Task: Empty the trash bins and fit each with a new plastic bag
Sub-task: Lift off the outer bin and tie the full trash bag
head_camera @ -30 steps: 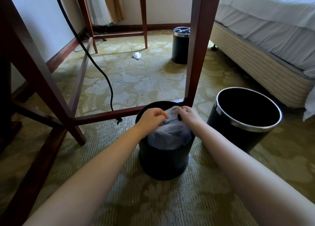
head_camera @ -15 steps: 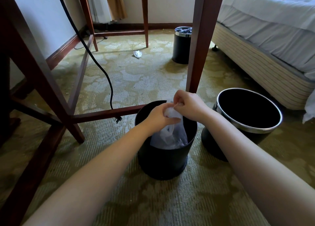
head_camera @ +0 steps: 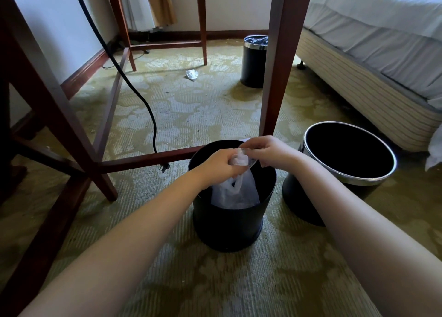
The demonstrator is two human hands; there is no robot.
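- The left hand (head_camera: 221,164) curls its fingers tight round the bunched top of the clear plastic bag (head_camera: 235,196).
- The right hand (head_camera: 271,150) pinches the bag's top too, right beside the left hand.
- The rest of the bag hangs down inside the black bin (head_camera: 227,228).

Single head-worn wide-angle view, low over the carpet (head_camera: 191,115), facing forward and down, close above a black bin (head_camera: 229,223), bed (head_camera: 370,53) at right
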